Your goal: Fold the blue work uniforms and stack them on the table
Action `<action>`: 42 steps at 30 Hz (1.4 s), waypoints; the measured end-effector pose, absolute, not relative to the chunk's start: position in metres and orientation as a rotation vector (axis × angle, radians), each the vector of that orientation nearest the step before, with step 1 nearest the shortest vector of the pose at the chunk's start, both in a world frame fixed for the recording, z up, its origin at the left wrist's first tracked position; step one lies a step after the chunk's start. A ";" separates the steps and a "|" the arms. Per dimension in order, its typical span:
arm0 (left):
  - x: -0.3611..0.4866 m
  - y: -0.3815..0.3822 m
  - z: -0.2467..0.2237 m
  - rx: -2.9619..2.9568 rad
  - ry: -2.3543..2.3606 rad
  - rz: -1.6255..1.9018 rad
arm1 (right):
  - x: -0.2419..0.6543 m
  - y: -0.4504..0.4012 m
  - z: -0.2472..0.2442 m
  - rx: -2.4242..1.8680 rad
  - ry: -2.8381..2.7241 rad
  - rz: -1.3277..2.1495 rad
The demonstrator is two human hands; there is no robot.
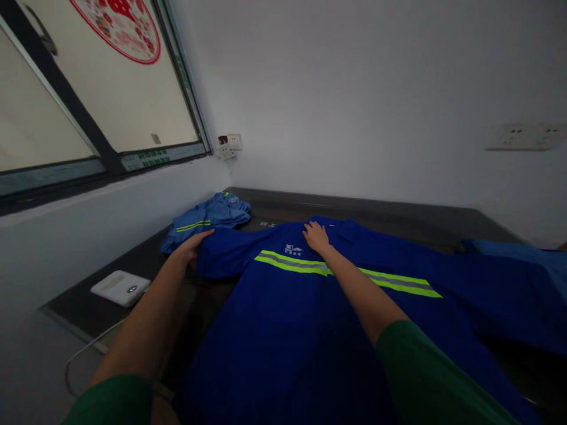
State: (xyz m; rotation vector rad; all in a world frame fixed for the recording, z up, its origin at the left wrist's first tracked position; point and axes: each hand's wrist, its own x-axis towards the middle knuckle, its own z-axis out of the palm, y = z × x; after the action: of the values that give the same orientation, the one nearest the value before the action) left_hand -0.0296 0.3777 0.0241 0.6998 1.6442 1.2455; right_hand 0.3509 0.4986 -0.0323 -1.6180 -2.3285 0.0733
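Observation:
A dark blue work shirt (274,319) with a collar lies spread out, front side up. A yellow-green and grey reflective band crosses its chest, and a white logo sits above the band. My left hand (191,247) grips the end of the sleeve at the left, its fingers partly hidden by the cloth. Near the collar, my right hand (316,237) rests palm down on the upper chest with its fingers apart. The other sleeve stretches away to the right.
A lighter blue garment (210,213) with reflective strips lies crumpled behind my left hand. Another blue cloth (535,255) is at the right edge. A white device (120,287) with a cable sits at the left, below the window. Walls stand behind and left.

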 end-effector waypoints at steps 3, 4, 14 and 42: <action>-0.037 0.380 0.025 0.790 1.535 1.211 | 0.329 0.518 -0.033 -1.550 -2.345 0.079; -0.038 0.380 0.024 0.837 1.506 1.231 | 0.322 0.526 -0.031 -1.528 -2.352 0.085; -0.039 0.380 -0.009 1.016 1.642 1.591 | 0.284 0.582 -0.038 -1.526 -2.382 0.187; -0.033 0.286 -0.016 1.111 1.615 1.238 | 0.218 0.486 -0.043 -1.315 -2.677 0.307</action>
State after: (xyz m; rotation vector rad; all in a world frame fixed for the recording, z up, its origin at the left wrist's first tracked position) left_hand -0.0328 0.2862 -0.0159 1.1110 1.6155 1.2381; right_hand 0.2181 0.4858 -0.0429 -1.3153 -2.6774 0.3072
